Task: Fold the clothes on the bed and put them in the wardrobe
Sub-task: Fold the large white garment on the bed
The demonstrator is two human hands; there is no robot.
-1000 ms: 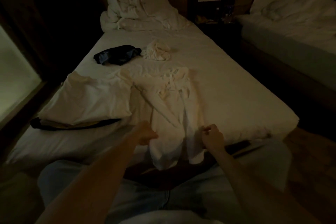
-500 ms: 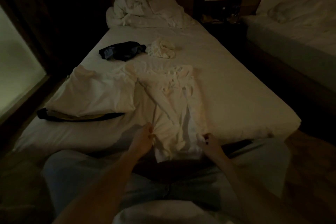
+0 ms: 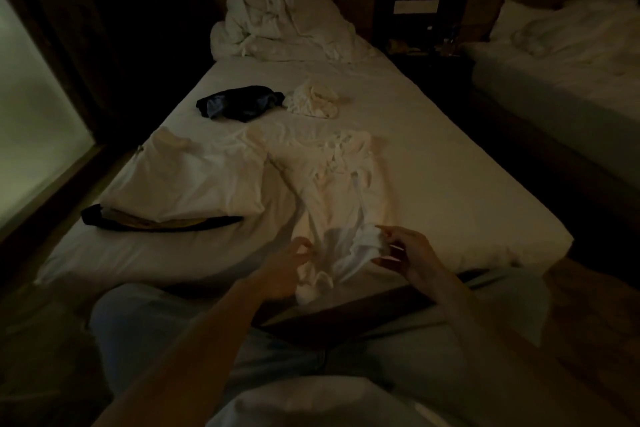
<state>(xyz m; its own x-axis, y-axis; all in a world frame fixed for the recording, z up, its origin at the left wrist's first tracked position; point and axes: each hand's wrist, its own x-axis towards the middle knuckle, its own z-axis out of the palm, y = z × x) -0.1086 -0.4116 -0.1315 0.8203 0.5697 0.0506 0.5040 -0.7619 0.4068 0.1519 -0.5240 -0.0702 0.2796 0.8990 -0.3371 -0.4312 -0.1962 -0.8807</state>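
Observation:
A white garment (image 3: 336,191) lies lengthwise on the bed (image 3: 450,184), its lower hem at the near edge. My right hand (image 3: 403,253) pinches the hem's right corner and holds it lifted off the sheet. My left hand (image 3: 289,262) pinches the hem's left part at the bed's near edge. A stack of folded clothes (image 3: 183,184), white on top with dark and yellow layers below, sits to the left. A dark crumpled garment (image 3: 239,102) and a small cream crumpled garment (image 3: 313,100) lie farther up the bed.
A bunched white duvet (image 3: 287,21) fills the head of the bed. A second bed (image 3: 568,73) stands at the right, past a dark nightstand (image 3: 426,52). A lit glass panel (image 3: 31,128) runs along the left. My legs in light trousers (image 3: 166,329) are against the bed's near edge.
The hem has been pulled up from over the bed's edge. My right hand rose and moved right with the hem corner; my left hand shifted slightly up along the hem.

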